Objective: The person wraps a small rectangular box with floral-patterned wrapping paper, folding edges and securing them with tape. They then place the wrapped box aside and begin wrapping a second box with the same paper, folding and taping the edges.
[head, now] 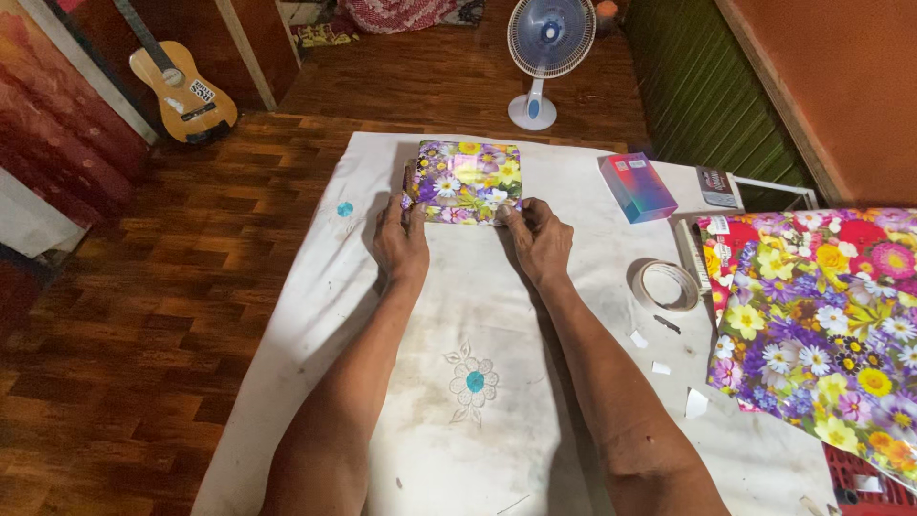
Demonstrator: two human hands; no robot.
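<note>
Floral-wrapped box (466,180), left hand (401,239), right hand (540,239) pinching edge

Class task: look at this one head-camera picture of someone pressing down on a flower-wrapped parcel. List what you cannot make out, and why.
- Near edge of the wrapped parcel: covered by the left hand and right hand.
- What is inside the parcel: hidden by the paper.
- Floral paper sheet: cut off by the right picture edge.
- Small dark item beside the tape roll: too small.

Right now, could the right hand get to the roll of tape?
Probably yes. The right hand is pinching the wrapped box, and the roll of tape lies just beside it on bare cloth, nothing between.
</note>
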